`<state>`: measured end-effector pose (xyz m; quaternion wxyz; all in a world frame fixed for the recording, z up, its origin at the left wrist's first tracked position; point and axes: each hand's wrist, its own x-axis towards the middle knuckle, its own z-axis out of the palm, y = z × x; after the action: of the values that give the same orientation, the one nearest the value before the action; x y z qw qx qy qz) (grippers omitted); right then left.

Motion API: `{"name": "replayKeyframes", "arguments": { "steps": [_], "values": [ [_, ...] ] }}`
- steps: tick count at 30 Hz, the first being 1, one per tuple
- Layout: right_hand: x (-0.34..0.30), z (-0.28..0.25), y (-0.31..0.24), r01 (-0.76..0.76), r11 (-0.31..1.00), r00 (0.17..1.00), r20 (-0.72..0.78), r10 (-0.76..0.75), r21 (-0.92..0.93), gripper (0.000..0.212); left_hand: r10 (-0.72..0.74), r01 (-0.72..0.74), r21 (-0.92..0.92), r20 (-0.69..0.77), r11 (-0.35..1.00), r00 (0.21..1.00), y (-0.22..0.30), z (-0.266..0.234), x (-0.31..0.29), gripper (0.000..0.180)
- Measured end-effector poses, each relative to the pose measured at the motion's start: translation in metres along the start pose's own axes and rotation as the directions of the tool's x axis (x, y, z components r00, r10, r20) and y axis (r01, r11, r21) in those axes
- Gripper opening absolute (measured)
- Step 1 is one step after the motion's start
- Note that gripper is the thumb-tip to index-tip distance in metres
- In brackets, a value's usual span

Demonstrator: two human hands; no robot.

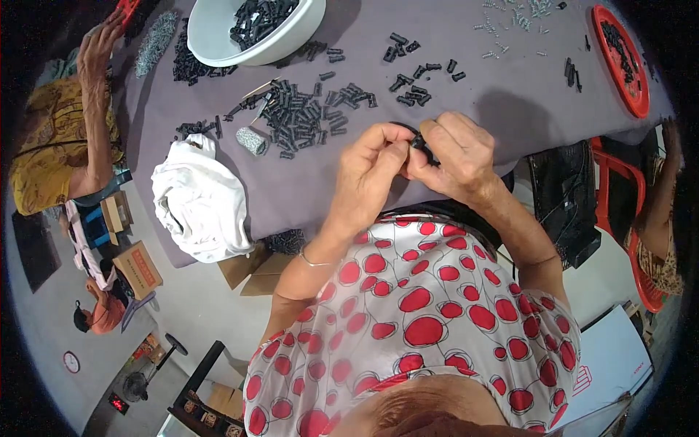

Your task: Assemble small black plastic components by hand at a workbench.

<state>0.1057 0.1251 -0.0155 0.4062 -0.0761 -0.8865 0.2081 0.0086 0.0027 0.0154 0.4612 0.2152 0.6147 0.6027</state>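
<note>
Just over the table's near edge, my two hands meet at a small black plastic part (417, 141). My right hand (460, 154) is closed round it, with the part's end sticking out between thumb and fingers. The thumb and forefinger of my left hand (373, 166) are pinched together against that end; anything tiny between them is hidden. Beyond my left hand lies a loose pile of short black cylindrical parts (295, 113). Smaller groups of similar black parts (413, 95) lie straight ahead of my hands.
A white basin (313, 29) of black parts stands at the far left. Small metal springs (520, 14) lie scattered at the far right, near a red tray (641, 102). A white cloth (196, 200) covers the table's left corner. Other people sit at both sides.
</note>
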Motion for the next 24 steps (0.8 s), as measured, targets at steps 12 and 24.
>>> {"name": "replayKeyframes", "arguments": {
  "steps": [12,24],
  "values": [
    [0.000,-0.004,-0.004,-0.054,0.989,0.996,0.078,0.044,0.141,0.027,0.000,0.025,-0.221,0.112,0.975,0.994,-0.010,-0.007,0.002,0.012],
    [0.006,-0.027,0.051,-0.257,0.962,0.956,-0.126,0.267,0.092,0.029,0.127,-0.127,-0.056,-0.012,0.990,0.992,0.011,-0.014,-0.006,0.016]
  ]
}}
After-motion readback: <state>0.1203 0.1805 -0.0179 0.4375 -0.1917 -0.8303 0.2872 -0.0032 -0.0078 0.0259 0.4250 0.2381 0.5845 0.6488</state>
